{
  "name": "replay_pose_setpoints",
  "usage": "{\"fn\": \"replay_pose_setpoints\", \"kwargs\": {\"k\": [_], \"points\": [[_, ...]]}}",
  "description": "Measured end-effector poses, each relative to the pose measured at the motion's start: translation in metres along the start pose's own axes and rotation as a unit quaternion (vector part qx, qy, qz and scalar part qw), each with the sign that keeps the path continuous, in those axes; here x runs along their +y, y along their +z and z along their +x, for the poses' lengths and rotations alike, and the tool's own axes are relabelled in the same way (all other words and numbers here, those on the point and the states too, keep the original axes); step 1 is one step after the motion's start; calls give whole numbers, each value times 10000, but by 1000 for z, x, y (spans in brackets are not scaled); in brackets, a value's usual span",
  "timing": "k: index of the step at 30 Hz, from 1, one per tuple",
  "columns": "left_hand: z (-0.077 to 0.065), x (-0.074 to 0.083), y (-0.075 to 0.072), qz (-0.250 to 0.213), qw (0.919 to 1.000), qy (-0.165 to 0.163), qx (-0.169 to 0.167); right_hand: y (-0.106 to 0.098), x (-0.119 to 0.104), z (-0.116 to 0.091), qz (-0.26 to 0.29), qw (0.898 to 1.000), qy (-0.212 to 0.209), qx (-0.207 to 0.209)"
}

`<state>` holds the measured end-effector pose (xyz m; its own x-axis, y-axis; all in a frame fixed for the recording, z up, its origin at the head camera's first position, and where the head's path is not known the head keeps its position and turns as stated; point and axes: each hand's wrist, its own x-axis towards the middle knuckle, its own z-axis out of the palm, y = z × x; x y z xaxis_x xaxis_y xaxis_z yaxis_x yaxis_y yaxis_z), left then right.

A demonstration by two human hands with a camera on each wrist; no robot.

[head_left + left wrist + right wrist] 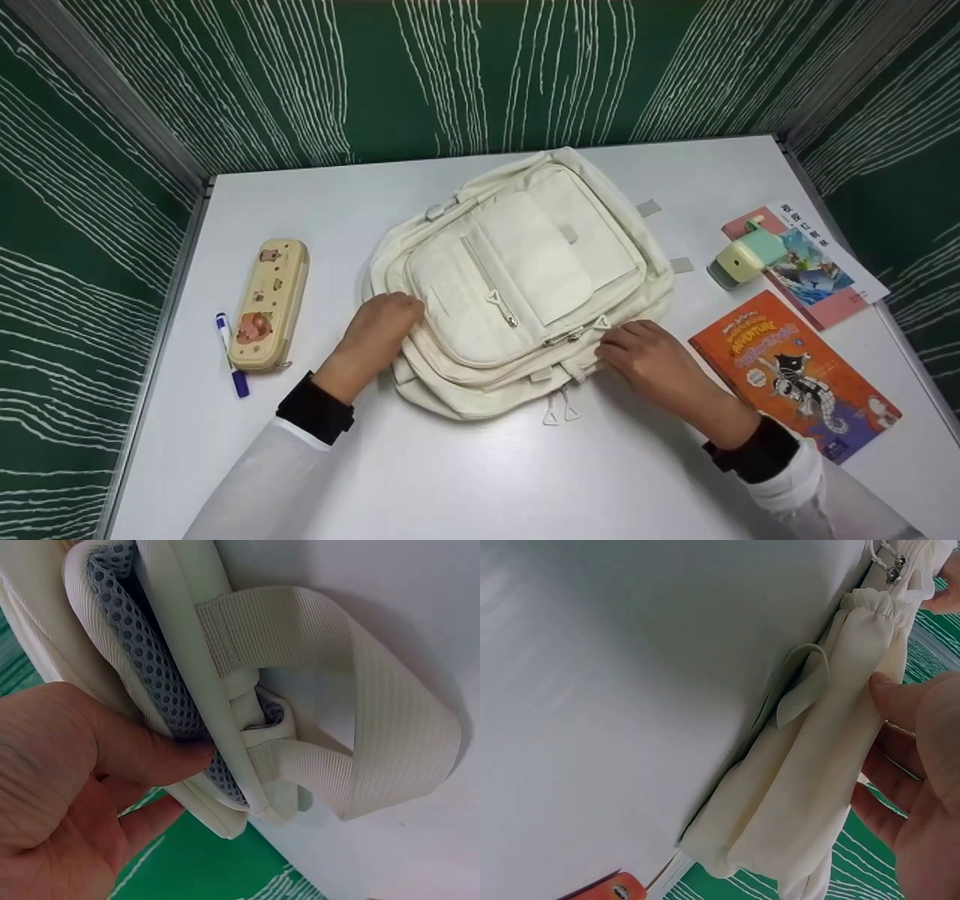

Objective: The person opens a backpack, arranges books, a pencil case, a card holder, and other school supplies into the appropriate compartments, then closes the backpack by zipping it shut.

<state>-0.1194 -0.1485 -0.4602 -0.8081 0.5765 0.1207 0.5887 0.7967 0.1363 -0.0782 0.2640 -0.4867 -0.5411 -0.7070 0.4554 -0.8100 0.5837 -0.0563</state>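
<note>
A cream backpack (525, 262) lies tilted on the white table, front pocket up, metal zip pulls on it. At its left edge my left hand (382, 322) pinches the fabric. In the left wrist view that thumb (184, 757) presses on grey mesh (142, 645) beside a webbing loop (405, 712). My right hand (649, 360) grips the near right edge, close to a triangular zip pull (602, 322). The right wrist view has its thumb (892, 694) on the gathered side pocket (817, 757), the other fingers behind the bag.
On the left are a cream pencil case (266, 304) with cartoon pictures and a blue-capped marker (232, 356). At the right lie an orange book (795, 382) and a pink-and-white book (817, 270); a green and yellow pencil sharpener (744, 259) overlaps the latter. Green walls (525, 75) enclose the table.
</note>
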Motion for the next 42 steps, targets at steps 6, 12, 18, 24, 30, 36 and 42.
{"fn": "replay_pose_setpoints", "kwargs": {"k": [6,12,18,24,30,36,42], "points": [[16,-9,-1,266,9994,-122,-202,2,-6,3,-25,10000,0,-27],[25,-18,0,610,9976,-130,-304,5,-13,8,-12,10000,-73,10],[32,-23,0,922,9951,-124,-337,7,-18,10,-37,10000,-64,-20],[41,-26,1,1179,9913,-203,-546,8,-24,14,-67,9999,-25,-120],[49,-28,-1,1256,9873,-386,-890,9,-29,18,-139,9997,-86,-153],[55,-32,-2,1514,9830,-338,-979,10,-33,21,-256,9995,-125,-125],[61,-38,-1,1553,9838,-196,-870,11,-38,24,-309,9994,-118,-129]]}}
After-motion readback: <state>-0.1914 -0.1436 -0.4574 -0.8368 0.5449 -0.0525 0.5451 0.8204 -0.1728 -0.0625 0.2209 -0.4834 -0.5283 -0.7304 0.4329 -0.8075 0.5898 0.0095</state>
